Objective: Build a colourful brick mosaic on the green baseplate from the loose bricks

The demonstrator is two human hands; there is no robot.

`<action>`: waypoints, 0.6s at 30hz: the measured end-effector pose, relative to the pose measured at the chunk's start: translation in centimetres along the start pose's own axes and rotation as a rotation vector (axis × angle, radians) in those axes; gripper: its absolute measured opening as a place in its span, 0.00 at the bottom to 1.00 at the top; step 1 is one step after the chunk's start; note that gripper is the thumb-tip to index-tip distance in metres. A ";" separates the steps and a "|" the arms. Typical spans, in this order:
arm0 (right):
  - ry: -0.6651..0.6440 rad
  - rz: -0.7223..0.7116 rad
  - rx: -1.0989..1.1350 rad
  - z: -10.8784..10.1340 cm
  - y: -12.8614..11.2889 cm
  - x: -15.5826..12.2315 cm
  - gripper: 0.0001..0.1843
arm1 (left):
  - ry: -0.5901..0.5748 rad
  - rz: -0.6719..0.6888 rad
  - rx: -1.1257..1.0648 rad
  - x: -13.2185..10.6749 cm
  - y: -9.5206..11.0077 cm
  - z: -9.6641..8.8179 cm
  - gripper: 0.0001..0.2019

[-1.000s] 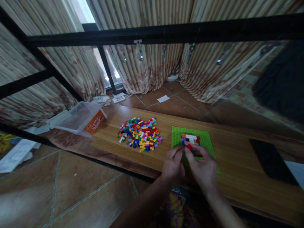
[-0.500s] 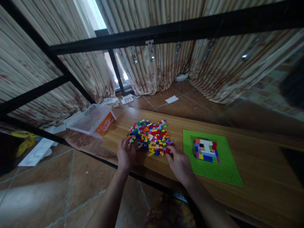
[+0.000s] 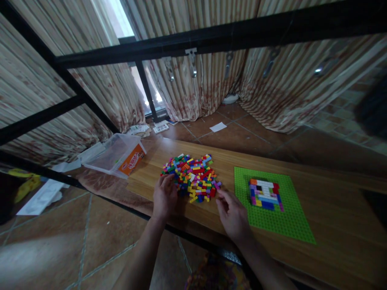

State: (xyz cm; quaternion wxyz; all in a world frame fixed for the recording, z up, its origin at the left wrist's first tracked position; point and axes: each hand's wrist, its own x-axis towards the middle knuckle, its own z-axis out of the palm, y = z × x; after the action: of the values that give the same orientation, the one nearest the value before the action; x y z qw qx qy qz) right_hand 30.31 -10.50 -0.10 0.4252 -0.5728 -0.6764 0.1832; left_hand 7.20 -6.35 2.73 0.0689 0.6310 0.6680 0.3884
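The loose bricks (image 3: 196,173) lay in a shallow heap to the left of the green baseplate (image 3: 284,223), near it but not touching. They looked like light, hard plastic, hardly fragile, perhaps a little slick on their smooth sides. Each would probably be best pinched by 2 opposite side walls, leaving studs and underside free. The heap had no single direction: long axes pointed every way. At its edge nearest the baseplate, a purple brick (image 3: 217,185) seemed to slant, with its nearer end toward the wearer's right hand (image 3: 234,213), though it was too small to be sure.

That hand was just left of the baseplate, thumb and forefinger bent close together at the purple brick; whether they gripped it, I could not tell. The left hand (image 3: 165,197) was farther left of the baseplate, at the heap's far side from it, its fingers curled and partly hidden; I could not tell whether they had hold of anything.

On the baseplate sat a flat brick build (image 3: 266,193), its sides roughly in line with the plate's edges. The wooden table (image 3: 329,209) ran beneath the baseplate and extended to both sides. Well left of the baseplate was a clear plastic box (image 3: 105,167) with an orange label (image 3: 133,160).
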 end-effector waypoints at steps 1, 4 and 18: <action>0.001 -0.011 -0.005 0.1 0.1 -0.1 0.15 | -0.022 0.044 0.009 0.4 0.5 0.3 0.15; 0.006 -0.038 -0.012 0.2 0.1 -0.1 0.14 | -0.133 0.236 0.085 2.4 2.3 1.8 0.15; -0.016 -0.058 0.037 -0.2 -0.4 0.2 0.12 | -0.486 0.428 0.126 7.9 4.7 4.0 0.09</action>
State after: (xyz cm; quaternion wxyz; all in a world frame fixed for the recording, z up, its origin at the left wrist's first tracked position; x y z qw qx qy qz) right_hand 30.25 -10.44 0.39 0.4352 -0.5436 -0.6926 0.1879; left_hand 11.72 1.95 5.99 0.1042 0.8343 0.5069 0.1901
